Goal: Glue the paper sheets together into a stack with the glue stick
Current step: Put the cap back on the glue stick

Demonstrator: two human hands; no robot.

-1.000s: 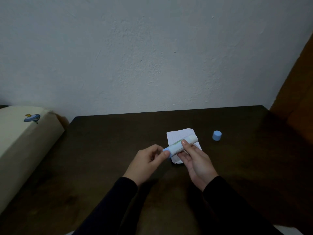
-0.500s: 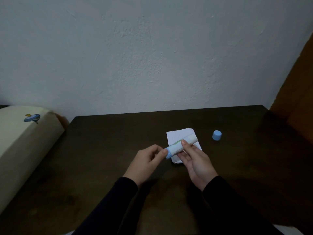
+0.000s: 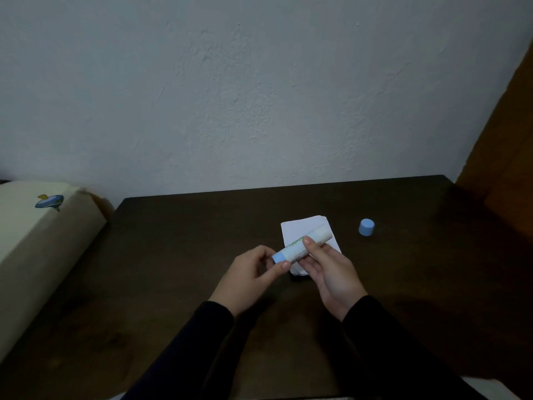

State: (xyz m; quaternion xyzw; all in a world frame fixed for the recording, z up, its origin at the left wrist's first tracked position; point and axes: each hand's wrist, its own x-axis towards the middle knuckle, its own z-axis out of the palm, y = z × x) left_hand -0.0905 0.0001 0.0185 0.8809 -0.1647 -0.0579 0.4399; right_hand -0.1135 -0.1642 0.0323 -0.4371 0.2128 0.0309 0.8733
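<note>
Head view showed the glue stick held slantwise above the dark worktop, over the small pile of white paper sheets. The right hand gripped its barrel, thumb on top. The left hand pinched its blue base end between thumb and fingers. The blue cap stood apart, right of the sheets.

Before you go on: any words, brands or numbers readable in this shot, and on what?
None can be read.
Glue stick: green print on its label, too blurred to read.
Paper sheets: faint ruled lines only, no text.
Cream box: blue and yellow sticker, a picture, with no legible words.
</note>
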